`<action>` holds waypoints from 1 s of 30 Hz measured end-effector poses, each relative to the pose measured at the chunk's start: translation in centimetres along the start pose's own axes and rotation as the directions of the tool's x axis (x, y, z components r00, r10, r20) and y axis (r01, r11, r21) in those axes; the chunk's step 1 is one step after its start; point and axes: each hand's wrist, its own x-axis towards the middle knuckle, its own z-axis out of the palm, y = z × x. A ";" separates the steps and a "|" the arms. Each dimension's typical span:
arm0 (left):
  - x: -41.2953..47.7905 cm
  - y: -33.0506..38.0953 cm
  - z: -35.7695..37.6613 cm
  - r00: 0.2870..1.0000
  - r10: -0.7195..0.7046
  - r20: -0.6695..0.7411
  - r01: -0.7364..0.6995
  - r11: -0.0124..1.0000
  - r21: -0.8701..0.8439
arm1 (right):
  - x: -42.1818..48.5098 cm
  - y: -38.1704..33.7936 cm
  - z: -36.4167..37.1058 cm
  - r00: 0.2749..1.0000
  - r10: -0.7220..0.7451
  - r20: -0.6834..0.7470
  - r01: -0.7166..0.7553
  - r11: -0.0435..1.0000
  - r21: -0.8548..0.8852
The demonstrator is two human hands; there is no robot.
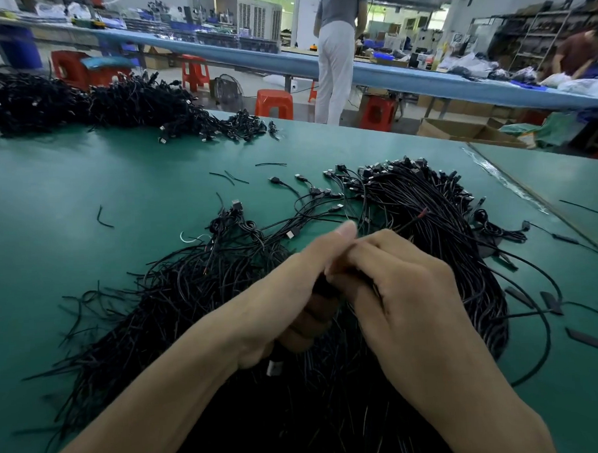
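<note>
Over the green bench [83, 187], above the heap of USB cables [427, 220], my left hand [290, 291] clenched a cable bundle [324, 291] while my right hand [399, 283] pinched its strands, best kept taut.

Honestly can't make out a single word, label or number anywhere, not on the tangled black cables [427, 220], the green table mat [84, 201] or the brown cardboard boxes [451, 130].

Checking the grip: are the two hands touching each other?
Touching. Head view: thumb of the left hand lies against curled fingers of the right hand; both grip black cables.
</note>
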 end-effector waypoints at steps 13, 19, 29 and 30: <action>-2.0 0.2 -0.2 0.968 0.100 0.228 -0.190 0.889 0.417 | -0.3 0.5 -0.5 0.990 0.040 0.134 -0.031 0.997 -0.071; -1.9 0.0 -0.2 0.972 0.142 0.186 -0.214 0.861 0.462 | -0.3 0.5 -0.3 0.990 0.074 0.116 -0.059 0.990 -0.128; -1.8 -0.1 0.1 0.978 0.162 0.133 -0.202 0.901 0.383 | -0.2 0.4 0.1 0.998 0.056 0.038 -0.051 0.992 -0.119; -1.7 0.0 0.2 0.982 0.153 0.114 -0.183 0.922 0.341 | -0.2 0.4 0.2 0.999 0.043 0.006 -0.042 0.992 -0.123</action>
